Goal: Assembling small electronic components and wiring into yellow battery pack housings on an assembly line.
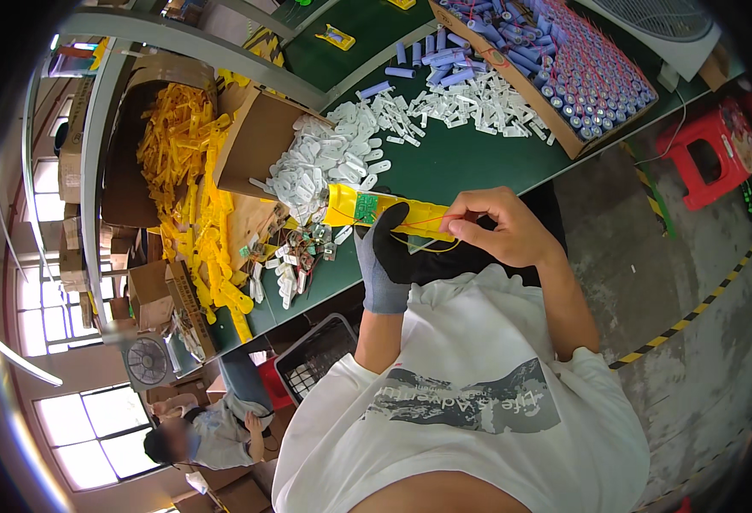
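Observation:
My left hand [384, 256], in a grey glove with black fingers, grips a long yellow plastic housing [427, 214] at its middle. A green circuit board [366, 208] sits in the housing's wider left part. My bare right hand [504, 229] is at the narrow right end, thumb and forefinger pinching a thin red wire [423, 223]. A yellow wire [432, 249] loops below the housing. Just beyond the housing's left end lies a heap of white oval plastic pieces [320, 154]. Small wired parts [303, 256] lie on the green table [444, 162] near my left hand.
Yellow housings spill from a box [128, 171] at left. A carton [556, 128] of blue cylindrical cells stands at far right, with loose cells [457, 60] and white strips [487, 103] beside it. A red stool [710, 158] is at right. Another person [213, 427] sits lower left.

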### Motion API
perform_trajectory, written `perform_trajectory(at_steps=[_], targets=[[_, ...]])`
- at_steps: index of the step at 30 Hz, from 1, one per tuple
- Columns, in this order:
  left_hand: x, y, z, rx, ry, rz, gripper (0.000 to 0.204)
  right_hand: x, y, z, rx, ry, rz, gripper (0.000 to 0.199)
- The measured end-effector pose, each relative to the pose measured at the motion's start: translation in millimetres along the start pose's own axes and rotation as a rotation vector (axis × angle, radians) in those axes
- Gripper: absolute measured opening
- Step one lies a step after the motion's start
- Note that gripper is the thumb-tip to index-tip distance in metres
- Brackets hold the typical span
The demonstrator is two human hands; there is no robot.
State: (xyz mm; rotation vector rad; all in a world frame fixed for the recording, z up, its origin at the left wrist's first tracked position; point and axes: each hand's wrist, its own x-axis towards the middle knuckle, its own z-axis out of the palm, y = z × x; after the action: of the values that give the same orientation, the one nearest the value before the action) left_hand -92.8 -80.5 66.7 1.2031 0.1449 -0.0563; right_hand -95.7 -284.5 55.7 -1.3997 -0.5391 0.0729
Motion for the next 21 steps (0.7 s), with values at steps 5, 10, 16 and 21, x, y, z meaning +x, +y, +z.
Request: perform_trajectory(at_steps=[5,10,16,21], targets=[[-4.4,-4.6,1.1,-0.242,0.093,-0.109,0.024,4.3,21.2,13.2,0.055,0.058,0.018,0.018],[-11.9,-11.1,-6.1,-0.421,0.026,-0.115,0.029,2.4,41.5,30.7,0.186,0.335,0.359,0.034],[3.1,-41.2,-14.9,0.193,0.110,0.295,0.033,3.0,51.4,47.3,0.930,0.232,0.391,0.042],[25.7,-47.2,-26.5,-0.218,-0.147,0.010,0.034,2.8,67.5,59.0,1.228,0.199,0.212,0.047]])
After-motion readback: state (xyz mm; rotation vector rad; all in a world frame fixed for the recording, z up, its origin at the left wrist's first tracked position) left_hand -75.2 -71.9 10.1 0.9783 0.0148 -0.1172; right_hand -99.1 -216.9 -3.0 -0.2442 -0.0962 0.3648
